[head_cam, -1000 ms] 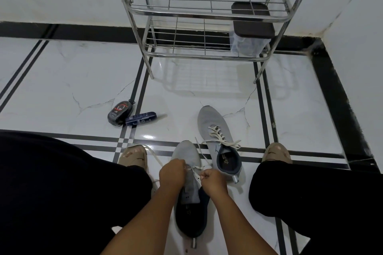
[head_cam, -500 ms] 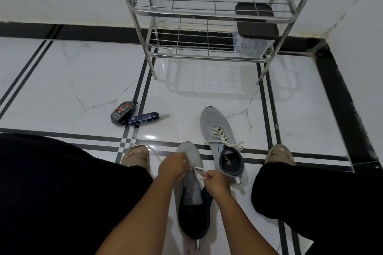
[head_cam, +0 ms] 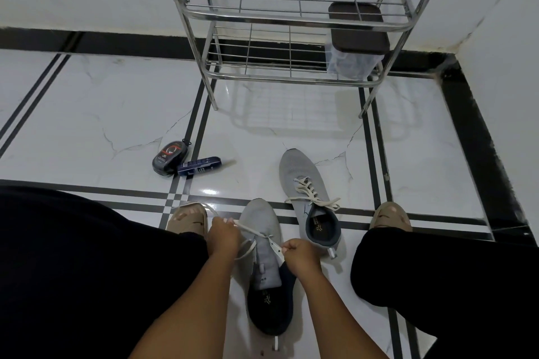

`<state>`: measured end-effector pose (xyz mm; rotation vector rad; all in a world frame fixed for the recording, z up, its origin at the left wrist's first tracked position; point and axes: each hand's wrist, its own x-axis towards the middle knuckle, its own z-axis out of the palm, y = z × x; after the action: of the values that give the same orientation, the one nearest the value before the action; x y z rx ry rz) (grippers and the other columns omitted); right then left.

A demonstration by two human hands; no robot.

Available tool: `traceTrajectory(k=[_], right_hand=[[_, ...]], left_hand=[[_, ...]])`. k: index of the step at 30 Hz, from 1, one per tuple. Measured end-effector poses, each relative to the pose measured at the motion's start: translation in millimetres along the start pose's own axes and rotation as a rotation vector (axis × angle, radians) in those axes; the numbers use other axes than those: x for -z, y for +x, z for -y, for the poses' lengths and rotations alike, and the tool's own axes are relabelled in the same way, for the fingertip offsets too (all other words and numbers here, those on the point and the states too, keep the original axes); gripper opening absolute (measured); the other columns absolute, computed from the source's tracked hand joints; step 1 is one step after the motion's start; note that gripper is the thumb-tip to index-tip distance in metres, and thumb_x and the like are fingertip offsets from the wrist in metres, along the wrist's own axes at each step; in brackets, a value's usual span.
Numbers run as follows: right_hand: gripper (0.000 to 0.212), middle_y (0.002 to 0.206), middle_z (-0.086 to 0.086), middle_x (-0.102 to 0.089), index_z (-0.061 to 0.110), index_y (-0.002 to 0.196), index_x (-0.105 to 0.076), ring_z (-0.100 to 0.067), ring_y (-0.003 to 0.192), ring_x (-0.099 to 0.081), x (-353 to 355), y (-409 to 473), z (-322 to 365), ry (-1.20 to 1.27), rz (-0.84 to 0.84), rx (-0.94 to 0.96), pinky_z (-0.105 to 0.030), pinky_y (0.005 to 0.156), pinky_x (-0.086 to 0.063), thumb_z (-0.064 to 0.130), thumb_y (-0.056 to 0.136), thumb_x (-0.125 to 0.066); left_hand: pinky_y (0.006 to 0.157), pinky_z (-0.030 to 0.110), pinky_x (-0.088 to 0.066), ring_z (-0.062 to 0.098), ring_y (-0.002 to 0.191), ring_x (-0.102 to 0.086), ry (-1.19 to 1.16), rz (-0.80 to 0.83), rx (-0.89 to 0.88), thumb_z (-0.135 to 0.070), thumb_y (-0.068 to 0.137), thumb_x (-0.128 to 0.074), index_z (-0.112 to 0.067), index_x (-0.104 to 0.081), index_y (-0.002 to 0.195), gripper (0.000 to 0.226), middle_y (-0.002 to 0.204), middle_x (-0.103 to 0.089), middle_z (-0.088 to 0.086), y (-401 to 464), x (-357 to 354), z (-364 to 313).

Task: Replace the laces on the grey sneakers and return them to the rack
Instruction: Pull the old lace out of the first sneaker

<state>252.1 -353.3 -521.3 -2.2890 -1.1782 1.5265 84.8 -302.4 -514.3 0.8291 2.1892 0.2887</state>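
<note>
Two grey sneakers lie on the white tiled floor between my legs. The near sneaker (head_cam: pixel 260 220) points away from me, its tongue bare and its dark opening toward me. A white lace (head_cam: pixel 250 230) runs through its front eyelets. My left hand (head_cam: pixel 223 237) pinches one end of that lace at the shoe's left side. My right hand (head_cam: pixel 300 256) pinches the other end at the shoe's right side. The far sneaker (head_cam: pixel 303 181) lies to the right, laced in white with loose ends. The steel shoe rack (head_cam: pixel 291 20) stands against the wall ahead.
A clear box with a dark lid (head_cam: pixel 354 44) sits on the rack's lower shelf at right. A black shoe-polish case (head_cam: pixel 169 157) and a small blue tube (head_cam: pixel 199 165) lie on the floor to the left. My feet in beige slippers (head_cam: pixel 188 218) flank the shoes.
Both hands have moved apart, drawing the white lace outward across the near sneaker's front. The view has tilted slightly, so the rack and shoes sit a little higher and to the right.
</note>
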Motion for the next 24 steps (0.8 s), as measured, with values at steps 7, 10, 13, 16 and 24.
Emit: traceTrajectory(k=[7,10,13,16,24], right_hand=[[0.018,0.095,-0.008,-0.07,0.014,0.089,-0.07,-0.024,0.089,-0.064,4.2,-2.1,-3.0,-0.048,0.004,-0.012,-0.025,0.074,-0.047,0.012,0.09,-0.053],[0.018,0.094,-0.007,-0.069,0.013,0.092,-0.07,-0.023,0.088,-0.063,6.3,-1.7,-2.7,-0.02,0.001,-0.034,-0.025,0.074,-0.047,0.011,0.09,-0.052],[0.02,0.099,-0.006,-0.069,0.016,0.098,-0.07,-0.022,0.091,-0.061,6.4,-2.3,0.2,0.002,-0.004,-0.043,-0.024,0.075,-0.046,0.013,0.092,-0.051],[0.024,0.105,-0.006,-0.07,0.015,0.101,-0.072,-0.024,0.097,-0.063,3.2,-2.1,3.7,-0.018,-0.032,-0.038,-0.024,0.077,-0.046,0.014,0.09,-0.05],[0.023,0.109,-0.008,-0.067,0.016,0.096,-0.069,-0.027,0.1,-0.061,15.2,-3.8,-2.8,-0.09,-0.066,-0.1,-0.024,0.072,-0.042,0.009,0.088,-0.049]], left_hand=[[0.078,0.03,-0.042,0.031,0.099,-0.058,0.15,0.281,-0.166,-0.025,0.096,-0.046,-0.007,-0.056,0.103,0.022,0.107,-0.061,0.014,-3.5,-11.0,-4.6],[0.064,0.029,-0.044,0.026,0.071,-0.056,-0.34,0.286,0.023,-0.016,0.097,-0.04,-0.011,-0.059,0.079,0.026,0.089,-0.063,0.016,-3.5,-12.4,-4.3],[0.046,0.025,-0.047,0.021,0.054,-0.051,-0.915,0.354,0.383,-0.017,0.101,-0.035,-0.008,-0.05,0.067,0.038,0.065,-0.054,0.009,-10.0,-11.7,0.3],[0.055,0.03,-0.045,0.017,0.049,-0.054,-1.21,0.314,0.504,-0.014,0.103,-0.03,-0.007,-0.044,0.068,0.038,0.059,-0.05,0.008,-10.6,-13.9,2.4],[0.04,0.013,-0.026,0.007,0.043,-0.033,-1.171,0.212,0.496,-0.013,0.101,-0.023,-0.015,-0.035,0.07,0.033,0.052,-0.036,0.002,16.2,19.7,-6.3]])
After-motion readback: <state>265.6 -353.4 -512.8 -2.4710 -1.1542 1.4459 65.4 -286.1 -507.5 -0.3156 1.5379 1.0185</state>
